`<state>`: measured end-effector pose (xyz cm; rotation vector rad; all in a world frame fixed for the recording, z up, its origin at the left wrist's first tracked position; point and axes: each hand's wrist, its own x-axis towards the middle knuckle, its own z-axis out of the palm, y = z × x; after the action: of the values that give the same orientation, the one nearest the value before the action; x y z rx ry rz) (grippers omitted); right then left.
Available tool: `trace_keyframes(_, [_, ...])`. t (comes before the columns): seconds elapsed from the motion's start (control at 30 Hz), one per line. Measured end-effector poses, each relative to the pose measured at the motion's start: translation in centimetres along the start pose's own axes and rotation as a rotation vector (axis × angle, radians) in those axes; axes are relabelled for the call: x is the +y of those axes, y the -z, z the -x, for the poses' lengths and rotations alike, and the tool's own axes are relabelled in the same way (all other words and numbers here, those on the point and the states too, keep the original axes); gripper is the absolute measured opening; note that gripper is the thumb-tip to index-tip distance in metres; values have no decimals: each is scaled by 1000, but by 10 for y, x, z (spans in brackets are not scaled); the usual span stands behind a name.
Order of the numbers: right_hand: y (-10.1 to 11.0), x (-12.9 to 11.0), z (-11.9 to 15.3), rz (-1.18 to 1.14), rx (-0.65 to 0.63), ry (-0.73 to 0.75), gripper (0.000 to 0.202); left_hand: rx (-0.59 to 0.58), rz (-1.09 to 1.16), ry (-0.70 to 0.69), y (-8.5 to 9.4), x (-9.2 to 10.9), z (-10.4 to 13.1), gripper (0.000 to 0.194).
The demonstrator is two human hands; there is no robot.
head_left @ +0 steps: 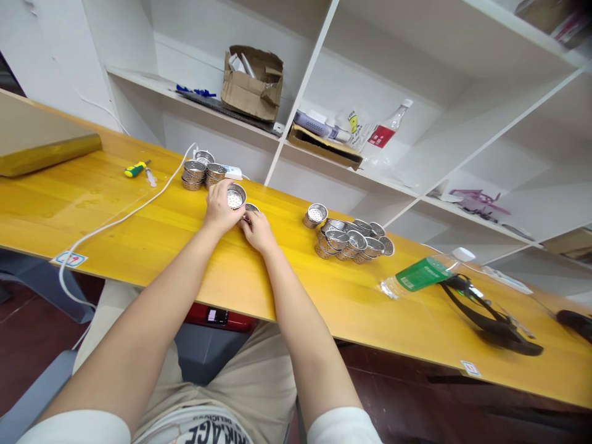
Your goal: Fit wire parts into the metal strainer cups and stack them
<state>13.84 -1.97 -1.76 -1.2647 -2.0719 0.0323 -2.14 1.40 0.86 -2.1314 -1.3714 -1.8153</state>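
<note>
My left hand (220, 208) is closed round a small perforated metal cup (236, 195), whose open top faces up and shows a holed bottom. Just to its right, my right hand (257, 230) has its fingers curled on another metal cup (251, 208), partly hidden behind the fingers. Behind my left hand stands a small group of the same cups (193, 171), some stacked. Farther right on the table, a larger cluster of stacked cups (356, 240) stands close together, with a cup (316, 213) at its left end.
On the yellow table (152, 237) lie a screwdriver (136, 168), a white cable (134, 213) and a flat box (46, 139) at left. A green-labelled bottle (425, 274) and a black strap (490, 320) lie at right. White shelves (194, 102) rise behind, holding a cardboard box (253, 86).
</note>
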Motion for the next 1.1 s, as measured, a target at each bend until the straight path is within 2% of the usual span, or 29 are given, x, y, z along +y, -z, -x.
trace_keyframes(0.1, [1,0,-1,-86,121,4,36,-22,16,-27,1,0,0,71])
trace_keyframes(0.17, [6,1,-1,-154,230,-52,38,-50,36,-55,1,0,2,73])
trace_keyframes(0.27, [14,3,0,-259,389,-185,34,-148,81,-109,-1,4,6,78])
trace_keyframes(0.33, [18,4,0,-276,449,-246,36,-239,125,-162,-4,9,11,80])
trace_keyframes(0.43, [22,5,0,-207,437,-271,36,-351,203,-274,-9,18,19,79])
trace_keyframes(0.53, [23,9,-1,-143,371,-277,19,-426,256,-362,-13,24,24,80])
trace_keyframes(0.67, [24,10,1,-117,364,-270,14,-442,273,-394,-15,24,26,80])
trace_keyframes(0.8, [22,3,2,-81,364,-250,21,-439,265,-357,-18,21,27,79])
trace_keyframes(0.93, [23,-7,1,-63,356,-272,27,-442,232,-235,-22,19,29,78])
trace_keyframes(1.1, [28,-17,0,-47,345,-250,24,-436,212,-129,-22,19,29,81])
